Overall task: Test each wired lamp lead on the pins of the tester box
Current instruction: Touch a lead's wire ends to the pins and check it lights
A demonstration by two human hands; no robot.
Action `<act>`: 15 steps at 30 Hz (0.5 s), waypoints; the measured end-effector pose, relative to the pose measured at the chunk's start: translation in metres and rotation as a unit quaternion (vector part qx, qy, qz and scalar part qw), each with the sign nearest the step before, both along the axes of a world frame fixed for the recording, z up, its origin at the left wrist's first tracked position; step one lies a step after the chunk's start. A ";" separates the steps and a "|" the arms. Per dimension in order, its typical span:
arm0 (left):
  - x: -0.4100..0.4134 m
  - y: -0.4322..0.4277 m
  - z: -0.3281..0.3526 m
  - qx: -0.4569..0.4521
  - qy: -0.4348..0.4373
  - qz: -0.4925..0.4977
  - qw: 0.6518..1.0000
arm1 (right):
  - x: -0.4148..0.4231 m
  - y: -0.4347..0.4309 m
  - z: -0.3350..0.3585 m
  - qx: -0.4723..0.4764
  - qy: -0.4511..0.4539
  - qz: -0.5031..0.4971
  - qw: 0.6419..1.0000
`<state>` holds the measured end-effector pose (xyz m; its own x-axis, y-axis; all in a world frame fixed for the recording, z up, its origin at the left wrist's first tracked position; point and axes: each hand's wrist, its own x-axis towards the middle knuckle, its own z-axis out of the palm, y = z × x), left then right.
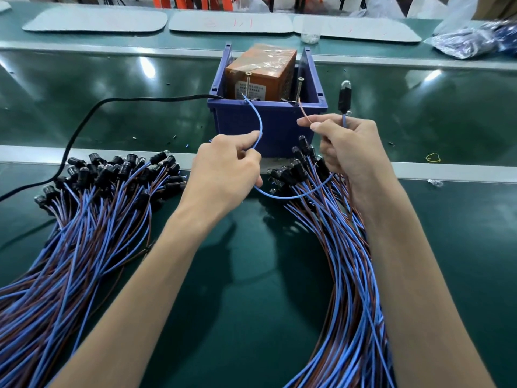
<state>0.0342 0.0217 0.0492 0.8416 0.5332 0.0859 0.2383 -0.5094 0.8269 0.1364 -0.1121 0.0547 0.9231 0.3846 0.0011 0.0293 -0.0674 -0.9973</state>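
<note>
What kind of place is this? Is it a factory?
Most likely a factory assembly line: a long green conveyor belt, heaps of identical wired lamp leads, and a tester box sitting in a blue bin.

Centre, rear: tester box (260, 77) seated in an open bin (268, 119) on the desk (251, 275), with two pins (248, 79) at the box's front. A cable (84, 121) enters the bin from the left. Before the bin, the left hand (226, 169) and right hand (349, 144) share one lamp lead (293, 196), each wire end reaching to the pin on its side. Its lamp (344, 98) stands above the right hand. A heap of leads (92, 214) lies left; a bundle of leads (344, 247) lies under the right hand. Mats (95, 20) line the far edge.
</note>
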 end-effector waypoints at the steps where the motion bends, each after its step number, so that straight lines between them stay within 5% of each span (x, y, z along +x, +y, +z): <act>1: 0.000 0.000 0.000 0.000 0.002 -0.001 1.000 | 0.000 0.000 0.000 -0.001 -0.001 0.001 1.000; 15: -0.002 -0.002 0.002 0.016 -0.012 -0.026 0.999 | -0.004 -0.002 0.004 0.006 -0.013 0.018 1.000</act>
<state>0.0321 0.0200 0.0514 0.8652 0.4863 0.1221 0.1921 -0.5463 0.8152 0.1319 -0.1137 0.0588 0.9086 0.4167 0.0295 0.0568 -0.0534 -0.9970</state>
